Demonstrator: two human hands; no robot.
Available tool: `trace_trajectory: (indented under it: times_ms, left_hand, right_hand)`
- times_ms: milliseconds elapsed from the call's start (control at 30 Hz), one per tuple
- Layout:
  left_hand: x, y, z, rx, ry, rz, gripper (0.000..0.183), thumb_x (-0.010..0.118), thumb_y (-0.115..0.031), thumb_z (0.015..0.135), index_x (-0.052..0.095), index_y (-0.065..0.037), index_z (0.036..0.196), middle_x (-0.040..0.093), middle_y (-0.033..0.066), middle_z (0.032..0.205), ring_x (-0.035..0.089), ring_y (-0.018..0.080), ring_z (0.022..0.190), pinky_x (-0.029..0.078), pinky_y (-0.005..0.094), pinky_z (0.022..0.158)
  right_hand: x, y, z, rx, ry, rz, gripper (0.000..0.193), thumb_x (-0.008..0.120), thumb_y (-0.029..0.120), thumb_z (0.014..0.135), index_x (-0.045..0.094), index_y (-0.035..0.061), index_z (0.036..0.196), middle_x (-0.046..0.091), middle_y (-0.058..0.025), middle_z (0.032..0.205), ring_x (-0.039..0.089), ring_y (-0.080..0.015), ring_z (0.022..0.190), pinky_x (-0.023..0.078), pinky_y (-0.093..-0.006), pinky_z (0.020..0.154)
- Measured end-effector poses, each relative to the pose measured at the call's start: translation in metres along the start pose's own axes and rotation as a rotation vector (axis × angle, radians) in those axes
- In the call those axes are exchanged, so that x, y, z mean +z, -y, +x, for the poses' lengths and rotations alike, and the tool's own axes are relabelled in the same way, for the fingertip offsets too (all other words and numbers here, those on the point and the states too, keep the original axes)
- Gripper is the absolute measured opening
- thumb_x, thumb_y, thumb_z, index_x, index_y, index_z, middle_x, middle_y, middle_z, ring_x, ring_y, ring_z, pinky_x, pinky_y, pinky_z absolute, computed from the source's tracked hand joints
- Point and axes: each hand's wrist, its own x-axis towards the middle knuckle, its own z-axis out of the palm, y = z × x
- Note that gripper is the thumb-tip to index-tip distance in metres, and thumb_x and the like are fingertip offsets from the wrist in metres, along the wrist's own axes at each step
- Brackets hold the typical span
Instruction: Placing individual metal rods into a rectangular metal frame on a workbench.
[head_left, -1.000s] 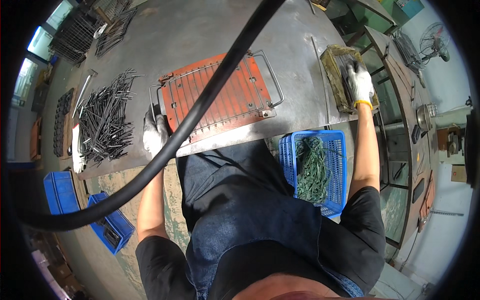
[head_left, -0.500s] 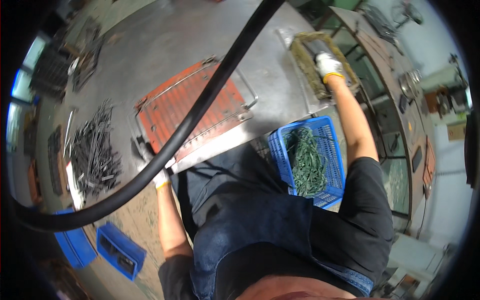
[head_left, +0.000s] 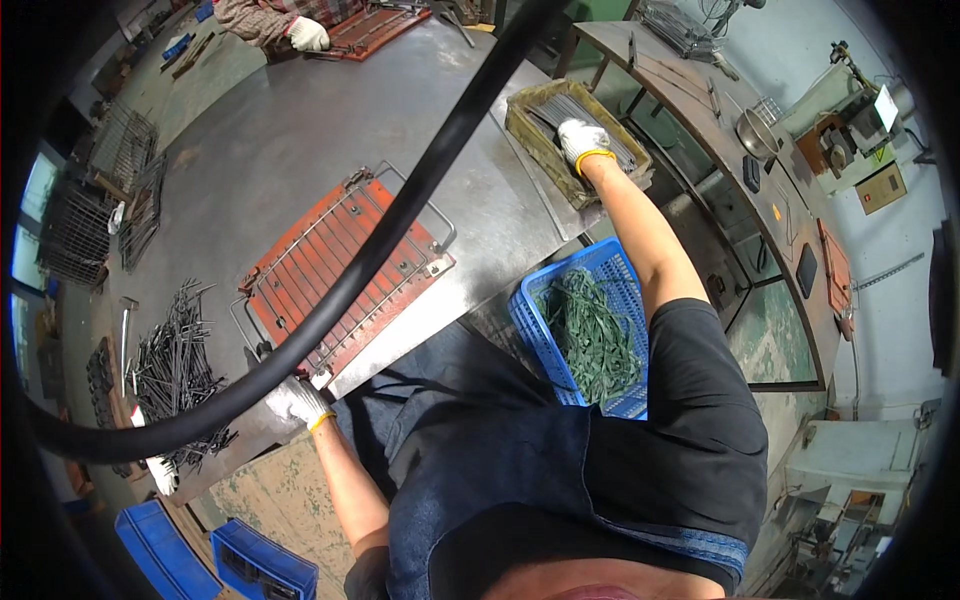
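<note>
A red slotted fixture plate (head_left: 345, 235) lies on the metal table, with thin metal rods and a bent wire frame set on it. My left hand (head_left: 297, 400), in a white glove, is at the plate's near left corner. Its fingers are curled around something dark, partly hidden by a black hose (head_left: 385, 235). To the right, my gloved right hand (head_left: 583, 142) reaches into a worn yellowish tray (head_left: 522, 125) of long grey metal rods (head_left: 570, 108). Its fingers bend down onto the rods and look closed on some.
Dark short metal pieces (head_left: 175, 365) are heaped on the table's left. A blue basket (head_left: 540, 340) of green strips stands by my right side. Blue bins (head_left: 265, 565) sit at lower left. Across the table, another person's gloved hand (head_left: 308, 34) rests by a second red plate (head_left: 375, 35).
The whole view has shifted, bringing the other person at the far side into sight. My right hand stays in the tray, my left hand by the plate's corner.
</note>
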Motion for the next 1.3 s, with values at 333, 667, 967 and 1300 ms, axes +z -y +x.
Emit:
trace_trajectory:
  times_ms: [333,667,967,1300]
  left_hand:
    - [0.004,-0.007,-0.004,-0.046,0.179,0.071,0.045,0.039,-0.015,0.100,0.031,0.000,0.141,0.050,0.0227,0.132,0.050,0.0286,0.123,0.040,0.0372,0.103]
    - [-0.002,-0.034,-0.004,0.142,0.190,0.383,0.060,0.055,-0.025,0.095,0.028,-0.005,0.146,0.031,0.0157,0.150,0.049,0.0232,0.123,0.039,0.0324,0.101]
    - [0.049,-0.121,-0.074,0.093,1.062,0.448,0.037,0.064,-0.027,0.086,0.054,-0.003,0.113,0.063,0.0151,0.108,0.063,0.0217,0.095,0.051,0.0360,0.079]
    - [0.037,-0.096,-0.097,0.469,1.058,0.544,0.033,0.057,-0.040,0.088,0.067,-0.012,0.101,0.067,0.0116,0.092,0.063,0.0301,0.088,0.049,0.0413,0.074]
  right_hand:
    - [-0.028,-0.073,0.029,-0.137,0.275,0.669,0.020,0.054,0.020,0.093,0.062,0.0055,0.083,0.056,0.0018,0.065,0.042,-0.0042,0.047,0.032,-0.0233,0.040]
    - [-0.091,-0.015,-0.021,-0.382,0.199,1.311,0.032,0.054,0.024,0.094,0.064,0.0013,0.115,0.068,-0.0015,0.092,0.048,-0.0028,0.061,0.039,-0.0180,0.054]
    - [-0.019,0.156,-0.208,-0.889,0.353,0.654,0.031,0.062,0.026,0.082,0.066,0.0048,0.105,0.065,-0.0182,0.101,0.062,-0.0354,0.093,0.049,-0.0419,0.081]
    - [0.109,0.134,-0.169,-1.061,0.483,0.794,0.037,0.062,0.016,0.087,0.054,0.0001,0.120,0.059,-0.0161,0.119,0.057,-0.0296,0.109,0.045,-0.0362,0.093]
